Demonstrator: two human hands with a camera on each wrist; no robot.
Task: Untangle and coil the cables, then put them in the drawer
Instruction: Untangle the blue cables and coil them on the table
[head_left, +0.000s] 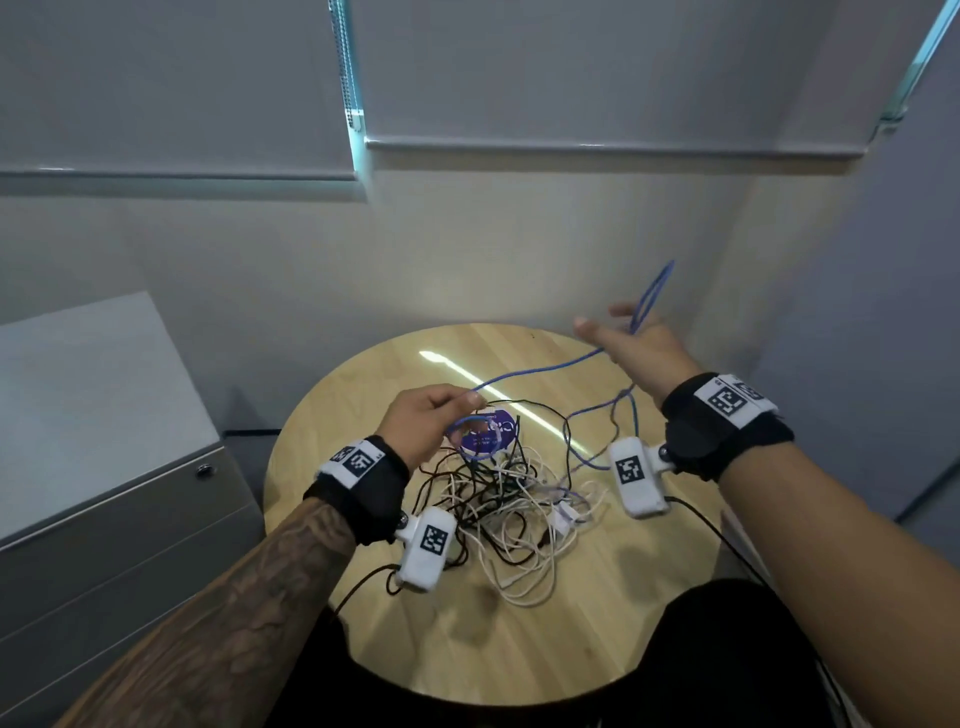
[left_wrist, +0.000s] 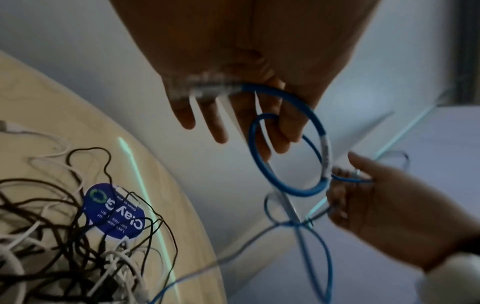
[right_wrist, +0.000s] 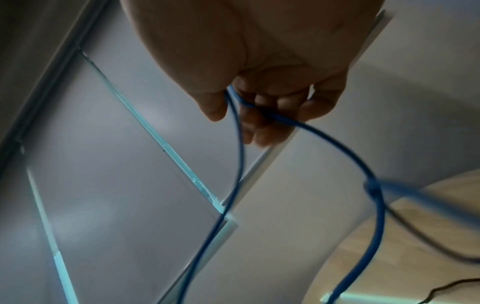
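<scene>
A blue cable (head_left: 535, 371) stretches between my two hands above the round wooden table (head_left: 467, 623). My left hand (head_left: 457, 410) pinches it near its plug end, and a small blue loop (left_wrist: 298, 192) hangs from those fingers (left_wrist: 283, 131). My right hand (head_left: 618, 332) is raised at the far right, its fingers (right_wrist: 259, 111) curled around the blue cable (right_wrist: 379, 216); a narrow loop sticks up past it. Below lies a tangle of black and white cables (head_left: 509, 499), with the rest of the blue cable trailing into it.
A grey drawer cabinet (head_left: 104, 493) with a lock (head_left: 204, 472) stands left of the table, its drawers closed. A round purple sticker (head_left: 491, 434) lies under the tangle. A wall with window blinds runs close behind the table.
</scene>
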